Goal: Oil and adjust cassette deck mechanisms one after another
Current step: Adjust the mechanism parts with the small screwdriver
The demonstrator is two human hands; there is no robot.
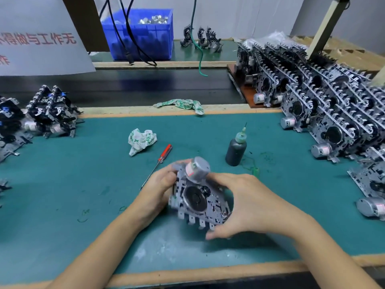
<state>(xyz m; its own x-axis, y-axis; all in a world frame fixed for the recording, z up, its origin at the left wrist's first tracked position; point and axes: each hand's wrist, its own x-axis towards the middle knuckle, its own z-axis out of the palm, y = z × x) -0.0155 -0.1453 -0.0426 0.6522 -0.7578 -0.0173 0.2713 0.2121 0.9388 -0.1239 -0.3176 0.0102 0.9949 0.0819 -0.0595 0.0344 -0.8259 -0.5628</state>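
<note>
Mechanisms (48, 113) sit finished at the mat's (62, 184) left. Left hand (158, 190) and right hand (245, 205) grip one cassette mechanism (198, 197) above the mat, near the screwdriver (158, 163) and oil bottle (236, 150); stacked mechanisms (333, 105) wait right.

A grey metal cassette deck mechanism (199, 197) with a cylindrical motor is held tilted above the green mat (83, 184); a dark oil bottle (236, 149) stands upright beyond.

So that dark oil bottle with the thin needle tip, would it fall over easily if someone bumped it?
Probably yes. The oil bottle stands upright and unsupported on the green mat, taller than it is wide, so a knock near the nozzle could tip it. Its round body would likely roll afterwards. The thin tip looks bendable.
</note>
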